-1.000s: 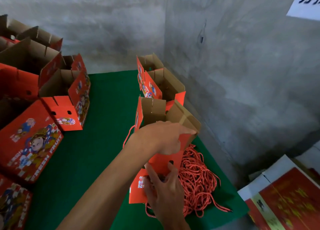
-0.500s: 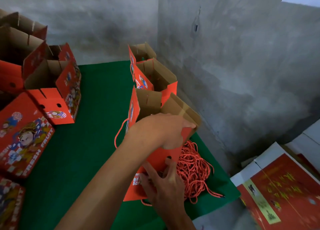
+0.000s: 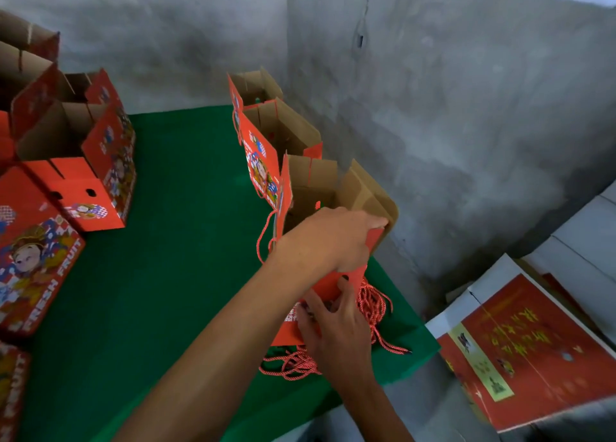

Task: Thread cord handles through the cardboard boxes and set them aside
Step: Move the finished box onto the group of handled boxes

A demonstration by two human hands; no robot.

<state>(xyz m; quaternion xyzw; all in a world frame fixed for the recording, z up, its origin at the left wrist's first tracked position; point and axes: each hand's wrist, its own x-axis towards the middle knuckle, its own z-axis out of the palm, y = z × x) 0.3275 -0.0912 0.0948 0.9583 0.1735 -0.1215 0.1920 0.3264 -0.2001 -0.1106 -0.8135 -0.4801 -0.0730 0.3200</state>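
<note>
An open red cardboard box (image 3: pixel 313 188) with brown insides stands on the green table near the wall. My left hand (image 3: pixel 333 238) grips the red top flap on its near side, fingers curled over the edge. My right hand (image 3: pixel 333 325) lies lower against the red side panel with its fingers spread, the index tip just below a small hole (image 3: pixel 345 277). A loop of red cord (image 3: pixel 263 238) hangs down the box's left side. A pile of loose red cords (image 3: pixel 375 305) lies under and behind my right hand. Whether a cord end sits under its fingers is hidden.
Two more open red boxes (image 3: pixel 263 154) stand in a row behind, along the grey wall (image 3: pixel 450 124). Several boxes (image 3: pixel 83 174) crowd the table's left side. The green table (image 3: pixel 160 258) ends just right of the cords. Flat printed cartons (image 3: pixel 533 341) are stacked low at the right.
The view has shifted, so everything sits a little differently in frame. My left hand keeps its hold on the flap. My right hand stays on the panel, its index finger near the hole.
</note>
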